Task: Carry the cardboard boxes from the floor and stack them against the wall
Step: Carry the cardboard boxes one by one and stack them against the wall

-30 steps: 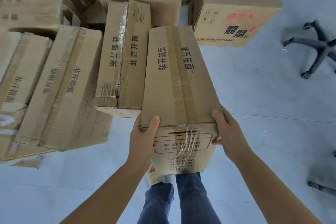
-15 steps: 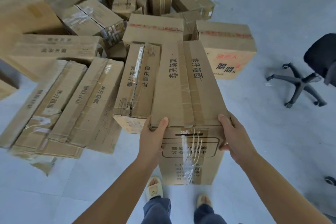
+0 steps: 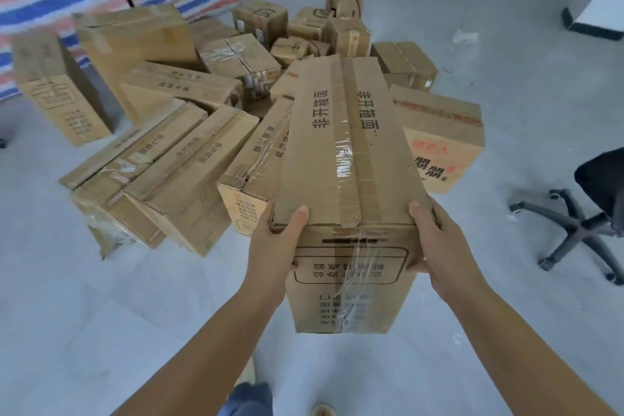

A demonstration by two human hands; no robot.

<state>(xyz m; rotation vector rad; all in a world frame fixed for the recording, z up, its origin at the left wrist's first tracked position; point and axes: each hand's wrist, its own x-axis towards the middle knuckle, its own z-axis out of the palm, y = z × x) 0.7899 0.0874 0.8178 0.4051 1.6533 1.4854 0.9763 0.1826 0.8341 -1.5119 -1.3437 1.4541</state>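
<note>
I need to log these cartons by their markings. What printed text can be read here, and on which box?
"非开箱面" on the top of the held box, gripped by the left hand and right hand.
The framed panel on its near end: too blurred to read.
Red scrawl and black print on the box with red tape: not legible.
Print on the long boxes on the floor: blurred.

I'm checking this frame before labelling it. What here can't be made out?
- Far end and underside of the held box, head view: hidden by its own body.
- Fingers of the left hand and right hand: behind the box sides; only the thumbs show.
- Office chair: cut off by the right edge.
- Print on the floor boxes: too blurred to read.
- The stacking wall: not in view.
</note>
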